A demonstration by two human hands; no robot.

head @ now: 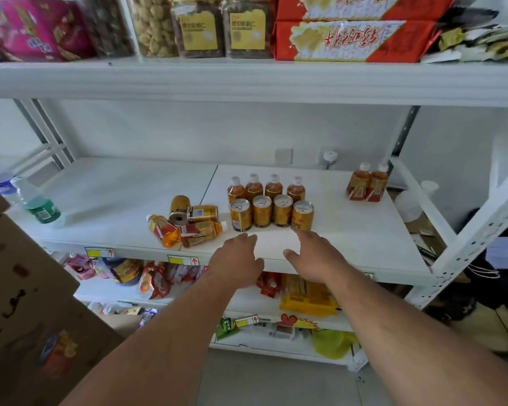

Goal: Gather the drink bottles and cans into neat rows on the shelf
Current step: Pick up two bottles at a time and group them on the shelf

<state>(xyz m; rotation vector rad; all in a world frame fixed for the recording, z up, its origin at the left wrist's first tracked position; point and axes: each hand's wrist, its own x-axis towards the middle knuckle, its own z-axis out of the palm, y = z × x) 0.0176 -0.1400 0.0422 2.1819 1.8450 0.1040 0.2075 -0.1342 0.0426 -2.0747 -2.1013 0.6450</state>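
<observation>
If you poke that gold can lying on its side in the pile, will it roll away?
Probably. The gold can lies on its round side on the smooth white shelf, so a push could roll it. The toppled bottles touching it might stop it, or shift too. It looks stiff, not squashy.

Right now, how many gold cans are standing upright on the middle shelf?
4, in one row in front of the four bottles: first can, second can, third can, fourth can. Two more lie tipped in the pile at left.
</observation>
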